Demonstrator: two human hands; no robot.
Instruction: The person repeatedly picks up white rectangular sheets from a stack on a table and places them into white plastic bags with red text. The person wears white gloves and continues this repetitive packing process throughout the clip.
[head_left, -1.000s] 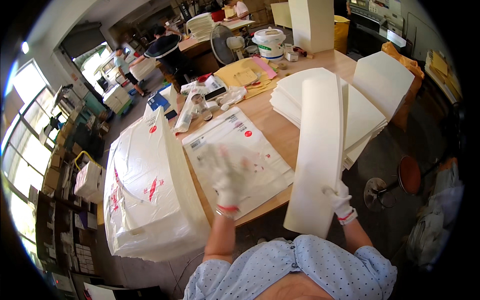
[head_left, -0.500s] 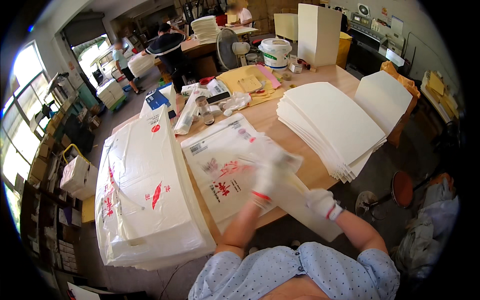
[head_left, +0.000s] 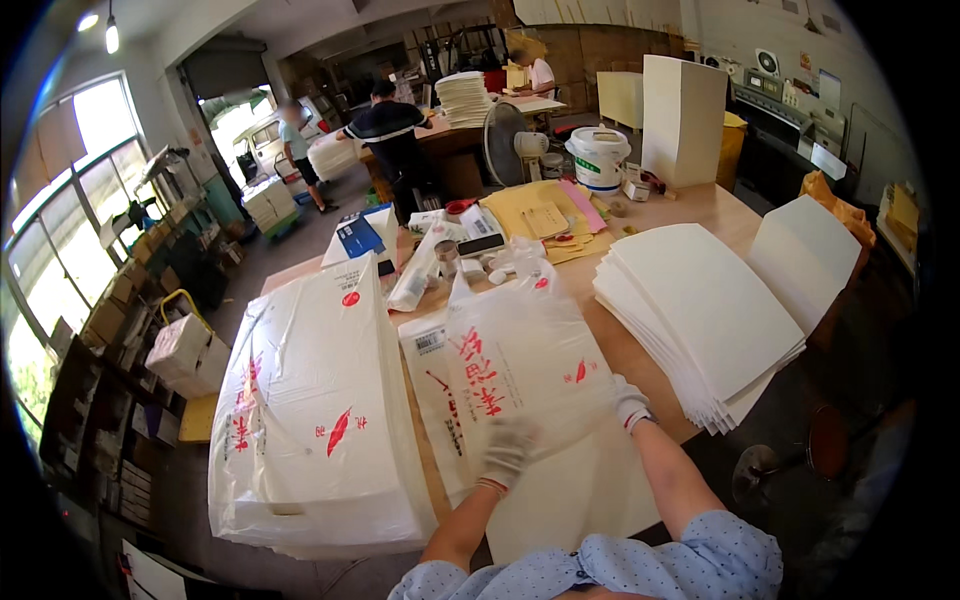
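A translucent plastic bag (head_left: 530, 355) with red print is spread in front of me, bulging upward at its far end. At its near right edge, my right hand (head_left: 630, 403), in a white knit glove, is closed on the plastic. My left hand (head_left: 508, 452), gloved as well, is at the bag's near left edge; motion smears its fingers. Partly under the bag lie a white sheet (head_left: 585, 490), which reaches toward my body, and another printed bag (head_left: 425, 375).
On the left stands a tall plastic-wrapped stack (head_left: 300, 420); a fanned stack of white sheets (head_left: 700, 300) sits on the right. Beyond are a glass jar (head_left: 447, 260), yellow envelopes (head_left: 540, 215), a white bucket (head_left: 598, 160) and a fan (head_left: 507, 145). Other people work farther back.
The printed bag now lies spread over the sheet, where it was bunched and blurred. My left hand has moved nearer and left; the right is at the bag's edge. The view has shifted.
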